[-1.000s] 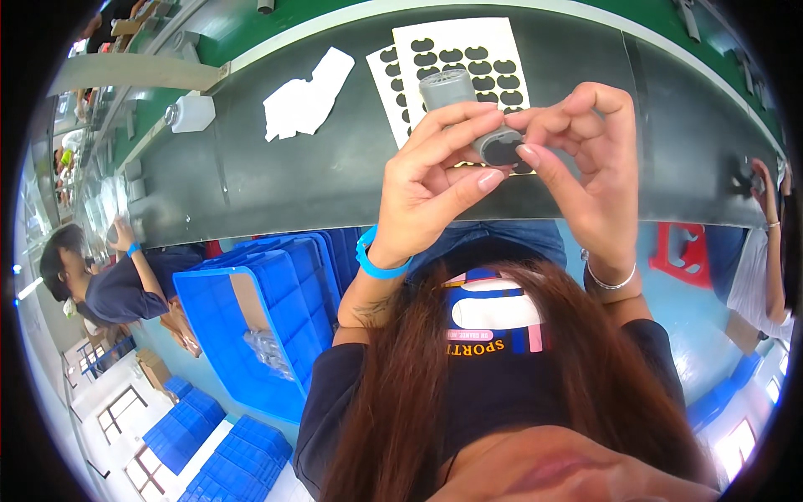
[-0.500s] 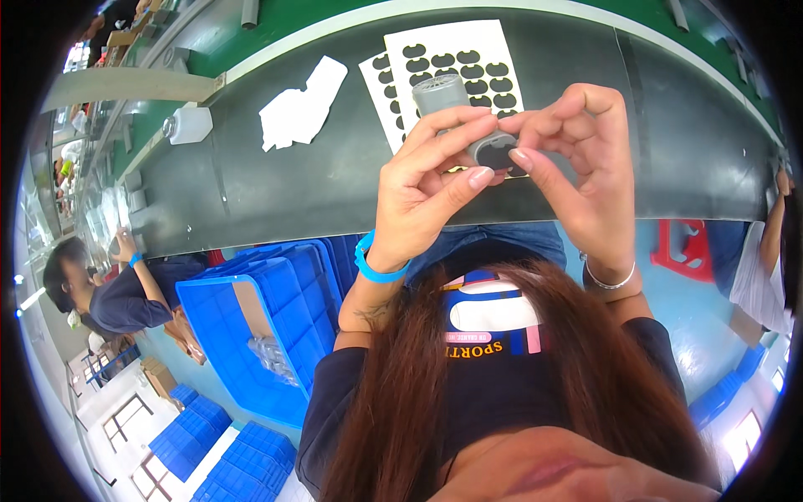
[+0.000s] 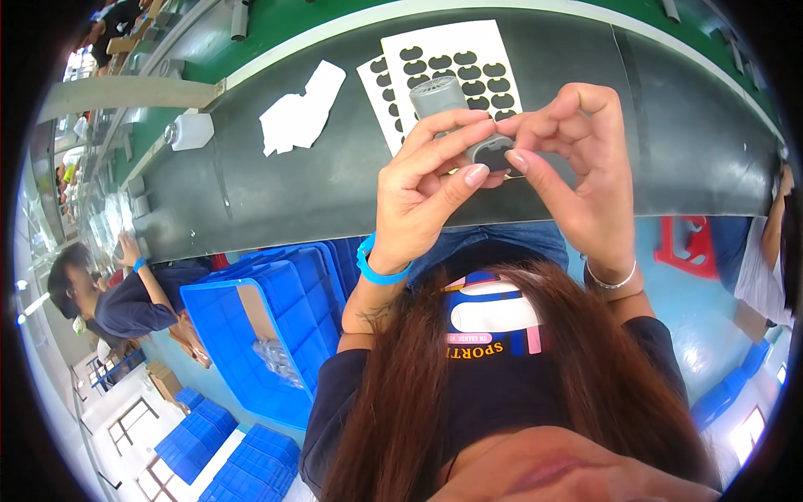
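Observation:
My left hand (image 3: 418,188) is closed around a grey cylindrical device (image 3: 437,95) with a slotted grille on its far end. Its near end faces me and carries a black rounded sticker (image 3: 493,154). Thumb and forefinger of my right hand (image 3: 577,159) pinch at the right edge of that end, with the thumb tip on the sticker's edge. Part of the device is covered by my left fingers. Just beyond my hands lie white sheets (image 3: 508,50) bearing rows of black stickers of a similar shape.
A torn piece of white paper (image 3: 293,117) lies left on the dark work surface (image 3: 577,58), with a whitish bottle (image 3: 194,131) farther left. Blue crates (image 3: 251,335) stand below the bench at left, one holding clear-wrapped items. A red stool (image 3: 690,247) and other people are at the sides.
Both hands keep nearly the same pose. The device's near end has tilted slightly, and my right thumb has shifted a little left over the sticker's edge.

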Demonstrator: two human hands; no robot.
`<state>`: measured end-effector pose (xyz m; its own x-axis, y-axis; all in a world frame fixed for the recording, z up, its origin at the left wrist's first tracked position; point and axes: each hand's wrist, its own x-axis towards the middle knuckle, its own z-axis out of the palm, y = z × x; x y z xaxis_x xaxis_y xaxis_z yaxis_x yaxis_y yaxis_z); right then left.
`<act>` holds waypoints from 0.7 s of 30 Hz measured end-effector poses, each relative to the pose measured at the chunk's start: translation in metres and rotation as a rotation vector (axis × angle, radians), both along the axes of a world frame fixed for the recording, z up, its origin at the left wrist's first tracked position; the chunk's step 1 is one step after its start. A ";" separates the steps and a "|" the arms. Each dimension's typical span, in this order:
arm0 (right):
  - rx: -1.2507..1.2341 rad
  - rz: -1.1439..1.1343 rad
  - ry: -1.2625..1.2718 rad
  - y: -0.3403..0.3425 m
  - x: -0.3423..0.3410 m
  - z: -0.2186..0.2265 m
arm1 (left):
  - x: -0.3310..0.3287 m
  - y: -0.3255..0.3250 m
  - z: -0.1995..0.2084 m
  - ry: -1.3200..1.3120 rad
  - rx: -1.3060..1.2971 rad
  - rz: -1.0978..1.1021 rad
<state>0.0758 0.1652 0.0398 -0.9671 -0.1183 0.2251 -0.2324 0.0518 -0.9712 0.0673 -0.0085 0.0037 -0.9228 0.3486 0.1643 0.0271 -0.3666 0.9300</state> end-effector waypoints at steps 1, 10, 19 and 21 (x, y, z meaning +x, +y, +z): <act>0.010 -0.005 -0.004 0.000 0.000 0.001 | 0.000 0.001 0.000 -0.004 0.008 0.003; 0.049 -0.041 -0.012 -0.002 0.003 0.001 | 0.005 0.005 0.004 -0.062 0.000 0.039; 0.111 -0.062 -0.008 -0.001 0.004 0.003 | 0.007 0.012 0.002 -0.061 -0.006 0.092; 0.119 -0.060 -0.006 -0.002 0.004 0.003 | 0.008 0.012 0.001 -0.057 -0.005 0.097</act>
